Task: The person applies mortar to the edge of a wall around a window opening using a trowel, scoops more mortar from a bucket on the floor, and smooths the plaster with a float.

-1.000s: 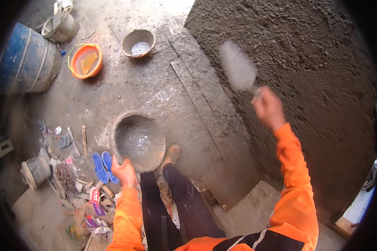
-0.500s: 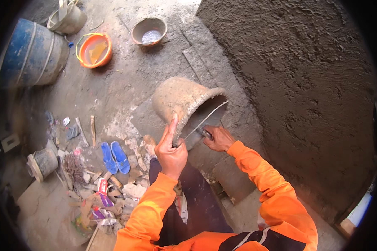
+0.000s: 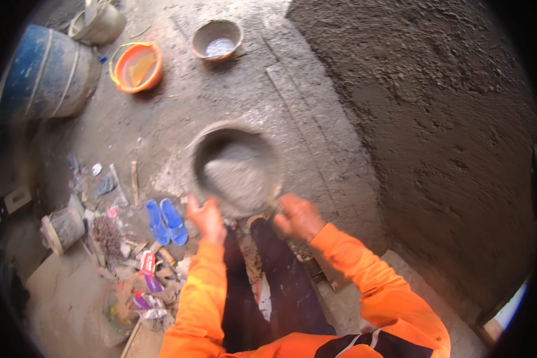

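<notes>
A mortar-caked bucket [image 3: 200, 146] stands upright in front of my feet, its mouth facing me and wet grey mortar [image 3: 238, 179] inside. My left hand [image 3: 206, 219] is just at the near left of its rim, fingers apart and holding nothing; whether it touches the rim I cannot tell. At the near right of the rim my right hand [image 3: 301, 216] is closed round a greyish tool, which looks like a trowel [image 3: 272, 206]. Motion smears both the hand and the tool, and the blade is hard to make out.
A wall of wet dark plaster [image 3: 447, 131] rises at the right. Farther off stand a mortar bowl [image 3: 217, 39], an orange bucket [image 3: 119, 77] and a blue drum [image 3: 45, 77]. Blue slippers [image 3: 166, 222] lie left of my feet, beside a heap of rubble and wrappers [image 3: 146, 280].
The bucket has gone from tipped on its side, held by my left hand, to upright. My left hand has moved left and opened; my right hand has come slightly lower with the tool.
</notes>
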The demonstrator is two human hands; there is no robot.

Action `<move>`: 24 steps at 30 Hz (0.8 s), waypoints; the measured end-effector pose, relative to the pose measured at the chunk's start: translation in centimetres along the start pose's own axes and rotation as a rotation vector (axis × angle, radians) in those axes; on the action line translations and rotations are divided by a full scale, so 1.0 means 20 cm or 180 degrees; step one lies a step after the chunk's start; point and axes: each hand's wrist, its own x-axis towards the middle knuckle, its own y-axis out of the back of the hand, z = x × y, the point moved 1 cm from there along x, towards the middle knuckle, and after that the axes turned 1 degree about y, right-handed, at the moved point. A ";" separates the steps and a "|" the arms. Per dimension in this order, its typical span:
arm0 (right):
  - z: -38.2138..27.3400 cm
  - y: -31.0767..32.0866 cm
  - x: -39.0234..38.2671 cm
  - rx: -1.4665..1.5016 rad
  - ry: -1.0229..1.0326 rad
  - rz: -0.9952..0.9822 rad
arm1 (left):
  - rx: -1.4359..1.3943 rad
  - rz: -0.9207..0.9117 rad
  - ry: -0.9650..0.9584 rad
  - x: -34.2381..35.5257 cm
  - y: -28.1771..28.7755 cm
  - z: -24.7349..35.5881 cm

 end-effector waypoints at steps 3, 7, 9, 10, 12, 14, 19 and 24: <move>0.02 -0.03 -0.03 0.1262 -0.0705 -0.0951 | -0.0130 0.0003 -0.0341 0.08 0.17 -0.03; 0.57 0.29 0.20 0.2579 -0.2488 -0.1767 | 0.0267 0.0247 -0.0692 0.23 0.39 -0.14; 0.79 0.69 0.35 0.0313 -0.3179 -0.0454 | 0.0696 0.0398 -0.0844 0.22 0.44 -0.13; 1.12 0.88 0.29 -0.0740 -0.2951 0.0641 | 0.0857 0.0359 -0.0974 0.25 0.39 -0.10; 0.90 1.04 0.16 -0.0853 -0.1929 0.1811 | 0.1283 0.0344 -0.1354 0.28 0.52 -0.10; 0.55 1.00 -0.02 -0.0585 -0.1605 0.1295 | 0.1714 0.0056 -0.1391 0.13 0.48 0.04; 0.02 0.46 -0.19 -0.1194 -0.0432 -0.0877 | 0.1991 -0.0023 -0.2534 0.13 0.29 0.19; -0.20 -0.10 0.19 -0.2341 -0.0348 0.0138 | 0.0699 -0.1490 -0.2321 -0.03 -0.06 0.43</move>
